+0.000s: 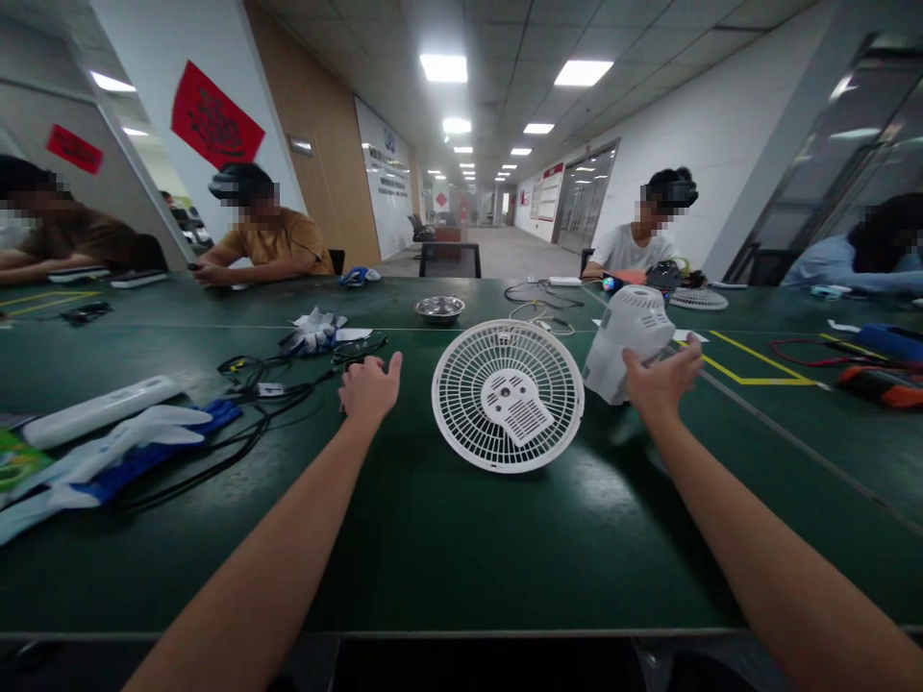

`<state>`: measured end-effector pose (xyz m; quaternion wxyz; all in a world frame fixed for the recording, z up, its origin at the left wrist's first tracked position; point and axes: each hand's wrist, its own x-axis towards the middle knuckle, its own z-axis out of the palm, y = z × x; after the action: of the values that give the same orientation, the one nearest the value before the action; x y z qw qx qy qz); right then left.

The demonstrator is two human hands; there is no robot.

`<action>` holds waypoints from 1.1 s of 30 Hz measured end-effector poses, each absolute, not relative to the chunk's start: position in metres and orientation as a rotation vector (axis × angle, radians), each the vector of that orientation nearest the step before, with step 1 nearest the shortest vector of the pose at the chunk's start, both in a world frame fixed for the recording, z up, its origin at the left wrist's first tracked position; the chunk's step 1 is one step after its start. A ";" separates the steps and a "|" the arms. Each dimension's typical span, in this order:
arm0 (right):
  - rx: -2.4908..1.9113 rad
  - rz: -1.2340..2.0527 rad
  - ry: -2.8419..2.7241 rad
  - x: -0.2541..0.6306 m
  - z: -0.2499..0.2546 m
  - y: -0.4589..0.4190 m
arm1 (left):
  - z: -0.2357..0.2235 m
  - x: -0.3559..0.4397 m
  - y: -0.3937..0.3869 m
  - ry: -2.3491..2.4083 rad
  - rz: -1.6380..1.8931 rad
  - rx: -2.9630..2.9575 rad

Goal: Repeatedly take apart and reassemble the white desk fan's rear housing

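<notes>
My left hand [370, 387] is over the table beside a tangle of black cables [270, 399], thumb raised apart from its loosely bent fingers. I see nothing held in it, though the far side of the fingers is hidden. A round white fan grille [465, 423] with a slotted centre piece [520, 408] lies between my hands. My right hand [660, 380] is at the near side of a white vented plastic housing [612, 336], which leans to one side. Its thumb overlaps the housing, while the fingers stretch out to the right; whether they touch is unclear.
White-and-blue gloves [144, 442] and a long white tube-shaped part [105, 410] lie at left. Beyond are more gloves [315, 332], a metal bowl [439, 308] and thin cables [540, 312]. Yellow tape [764, 381] and an orange-black tool [884, 384] are at right. Several people sit around.
</notes>
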<state>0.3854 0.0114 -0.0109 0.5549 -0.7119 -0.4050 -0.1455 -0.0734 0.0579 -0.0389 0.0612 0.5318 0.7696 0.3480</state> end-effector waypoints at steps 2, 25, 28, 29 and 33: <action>-1.552 -0.488 -1.029 0.379 -0.006 0.005 | -0.044 -0.094 0.064 2.562 0.822 1.512; -1.235 -0.571 -1.341 0.355 -0.007 -0.002 | -0.047 -0.079 0.075 0.880 1.422 0.918; -1.231 -0.603 -1.356 0.356 -0.009 -0.002 | -0.041 -0.081 0.069 0.779 1.366 0.916; -1.227 -0.613 -1.362 0.356 -0.009 -0.001 | -0.041 -0.082 0.068 0.754 1.351 0.928; -1.224 -0.614 -1.370 0.358 -0.011 0.000 | -0.044 -0.082 0.067 0.734 1.329 0.953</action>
<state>0.3582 0.0004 -0.0106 0.5665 -0.5209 -0.5826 -0.2613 -0.0816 0.0667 -0.0438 0.6246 0.4150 0.3198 0.5791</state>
